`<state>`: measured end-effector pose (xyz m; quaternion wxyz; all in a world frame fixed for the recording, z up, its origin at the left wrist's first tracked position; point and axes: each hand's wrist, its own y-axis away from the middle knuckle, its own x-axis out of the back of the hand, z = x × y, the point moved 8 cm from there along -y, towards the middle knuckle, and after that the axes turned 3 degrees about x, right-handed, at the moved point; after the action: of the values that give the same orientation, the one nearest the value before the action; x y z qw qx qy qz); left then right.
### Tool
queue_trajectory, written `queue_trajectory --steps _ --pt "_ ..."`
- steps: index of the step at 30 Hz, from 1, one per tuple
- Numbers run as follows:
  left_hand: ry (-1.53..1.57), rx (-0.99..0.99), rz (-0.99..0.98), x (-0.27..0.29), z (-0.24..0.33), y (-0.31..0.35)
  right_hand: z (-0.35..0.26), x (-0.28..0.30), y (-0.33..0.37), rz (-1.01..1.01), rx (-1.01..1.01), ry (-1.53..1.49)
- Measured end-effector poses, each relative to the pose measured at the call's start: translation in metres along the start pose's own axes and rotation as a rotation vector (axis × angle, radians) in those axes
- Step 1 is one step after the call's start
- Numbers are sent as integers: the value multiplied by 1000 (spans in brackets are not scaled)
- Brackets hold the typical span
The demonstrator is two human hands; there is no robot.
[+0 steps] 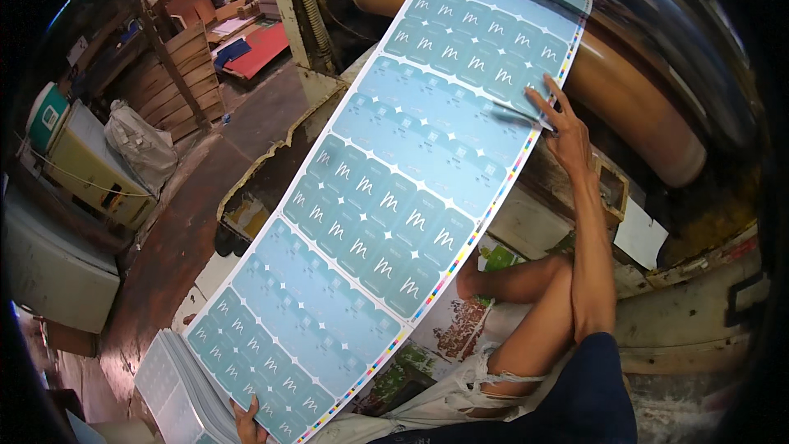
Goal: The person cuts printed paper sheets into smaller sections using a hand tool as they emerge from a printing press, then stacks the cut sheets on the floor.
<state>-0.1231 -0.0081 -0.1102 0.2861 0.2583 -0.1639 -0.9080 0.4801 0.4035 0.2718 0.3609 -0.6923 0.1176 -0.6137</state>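
Note:
A long blue-green printed sheet [386, 156] with repeated rounded panels slopes from the rollers at upper right to the lower left. My left hand [249, 423] pinches its bottom edge, thumb on top. Near the sheet's right edge, my right hand [565, 131] has two fingers extended onto the print. A thin, blurred blade-like tool [516, 113] sticks out leftward from under these fingers and seems to be in their grip; its exact kind is unclear. Beside my left hand lies a stack of similar printed sheets [168, 382].
A brown roller [637, 103] and a shiny metal cylinder [649, 0] are at upper right. A rough-edged metal frame [283, 144] stands left of the sheet. Farther left are a white sack [140, 144], a yellowish box [94, 173] and a red board [259, 49].

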Motion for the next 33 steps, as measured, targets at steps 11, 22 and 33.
queue_trajectory --steps 11,22,33 --pt "1 67 116 89 -33 47 17 0 17 -215 73 -286" --pt "-341 60 286 97 73 -15 -55 6 15 -232 -34 -441" --pt "-307 -70 101 26 32 -88 -89 15 10 -396 -60 -497"
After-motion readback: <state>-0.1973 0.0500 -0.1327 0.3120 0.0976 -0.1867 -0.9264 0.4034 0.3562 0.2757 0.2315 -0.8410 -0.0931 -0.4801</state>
